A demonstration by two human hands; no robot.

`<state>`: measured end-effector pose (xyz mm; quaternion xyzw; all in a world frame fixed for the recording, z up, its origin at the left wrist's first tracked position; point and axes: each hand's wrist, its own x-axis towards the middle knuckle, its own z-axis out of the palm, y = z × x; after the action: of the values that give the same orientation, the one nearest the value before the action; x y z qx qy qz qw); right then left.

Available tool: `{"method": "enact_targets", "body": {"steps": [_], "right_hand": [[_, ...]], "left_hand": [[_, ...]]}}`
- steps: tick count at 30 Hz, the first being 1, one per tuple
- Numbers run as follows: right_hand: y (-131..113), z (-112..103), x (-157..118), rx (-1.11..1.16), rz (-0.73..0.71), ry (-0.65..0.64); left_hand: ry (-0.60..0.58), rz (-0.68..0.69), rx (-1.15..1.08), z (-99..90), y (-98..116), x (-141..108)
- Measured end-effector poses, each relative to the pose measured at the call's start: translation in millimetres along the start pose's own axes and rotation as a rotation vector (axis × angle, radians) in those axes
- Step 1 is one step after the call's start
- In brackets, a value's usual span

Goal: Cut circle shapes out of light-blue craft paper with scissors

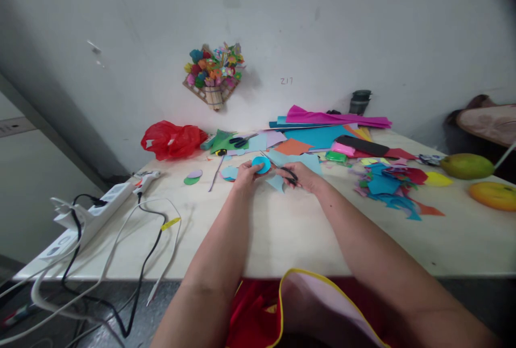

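A round blue paper disc is pinched in my left hand, thumb on its face. An orange-red edge shows just beneath the disc. My right hand is closed around the black handles of a pair of scissors, whose blades point up and left toward the disc. Pale blue paper lies on the table under and behind the scissors. Just left of my left hand rest cut light-blue paper circles. Farther left lie a purple and a green circle.
Coloured scraps are heaped to the right, near two mangoes. A red plastic bag, a second pair of scissors and rolled magenta paper lie at the back. A power strip with trailing cables stands at the left edge.
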<state>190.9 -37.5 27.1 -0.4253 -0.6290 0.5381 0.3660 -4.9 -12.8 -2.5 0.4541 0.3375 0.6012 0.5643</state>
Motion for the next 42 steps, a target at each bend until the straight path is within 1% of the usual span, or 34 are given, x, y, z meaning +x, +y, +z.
{"method": "enact_targets", "body": {"steps": [10,27,35,42], "right_hand": [[3.7,1.5,4.8,0.061,0.0,0.016],[0.5,3.4,3.7,0.045,0.015,0.029],[5.0,0.7,6.0,0.035,-0.002,0.001],[4.7,1.5,6.0,0.029,-0.004,-0.002]], "left_hand": [[0.036,-0.006,-0.028,-0.3,-1.0,0.9],[0.036,0.018,-0.03,-0.3,-0.3,-0.2],[0.035,-0.011,-0.018,-2.1,1.6,-0.1],[0.049,0.004,-0.037,-3.0,0.6,1.1]]}}
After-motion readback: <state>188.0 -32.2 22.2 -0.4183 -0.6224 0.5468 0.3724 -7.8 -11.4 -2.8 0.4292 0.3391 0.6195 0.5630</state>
